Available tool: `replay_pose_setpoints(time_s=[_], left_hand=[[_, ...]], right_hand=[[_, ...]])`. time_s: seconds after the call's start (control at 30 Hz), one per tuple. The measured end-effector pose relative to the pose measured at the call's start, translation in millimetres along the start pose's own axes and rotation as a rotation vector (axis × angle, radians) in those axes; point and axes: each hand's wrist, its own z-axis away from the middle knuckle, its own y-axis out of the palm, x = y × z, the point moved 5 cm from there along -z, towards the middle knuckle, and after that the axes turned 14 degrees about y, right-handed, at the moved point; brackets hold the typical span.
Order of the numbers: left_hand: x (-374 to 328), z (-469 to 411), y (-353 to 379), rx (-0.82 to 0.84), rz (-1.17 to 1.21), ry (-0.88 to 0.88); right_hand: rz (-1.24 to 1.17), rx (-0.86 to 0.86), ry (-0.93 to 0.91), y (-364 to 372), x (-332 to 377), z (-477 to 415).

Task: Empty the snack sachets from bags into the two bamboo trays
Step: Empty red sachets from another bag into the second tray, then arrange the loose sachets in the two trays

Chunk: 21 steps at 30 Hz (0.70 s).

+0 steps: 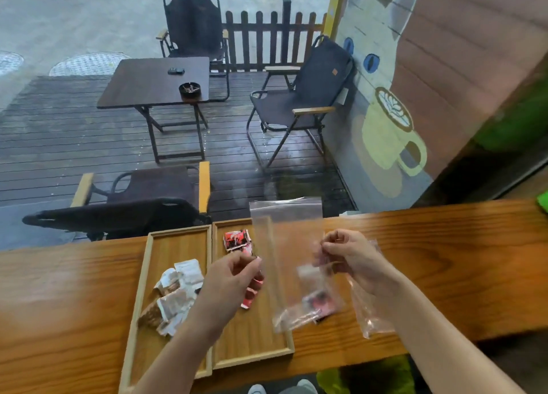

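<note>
Two bamboo trays lie side by side on the wooden counter. The left tray (178, 239) holds several white-and-brown sachets (175, 296). The right tray (255, 343) holds red sachets (237, 239). My left hand (231, 278) hovers over the right tray, its fingers pinched on the edge of a clear plastic bag (284, 233) that stands up between my hands. My right hand (353, 257) pinches the bag's other side. A blurred small bag with a red sachet (314, 304) hangs below, over the right tray's edge. Another clear bag (370, 310) droops under my right hand.
The wooden counter (444, 260) runs along a window. Outside stand a folding table (154, 82) and dark folding chairs (299, 97) on a deck. A green object (542, 202) sits at the counter's far right.
</note>
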Motion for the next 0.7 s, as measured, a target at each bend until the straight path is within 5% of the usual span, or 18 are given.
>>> replay_pose_setpoints(time_s=[0.23,0.5,0.7], left_hand=[[31.1,-14.4,27.8,-0.086,-0.664,0.400],[121.1,-11.7,43.6,0.160,-1.050,0.187],[136.7,-7.3,43.6,0.182,-1.157,0.181]], right_hand=[[-0.253,-0.304,-0.057,-99.9,-31.5,13.4],[-0.268,-0.590,0.153,-182.5,-116.3,4.9],[-0.174,-0.656,0.267,-194.9,-146.4,-6.4]])
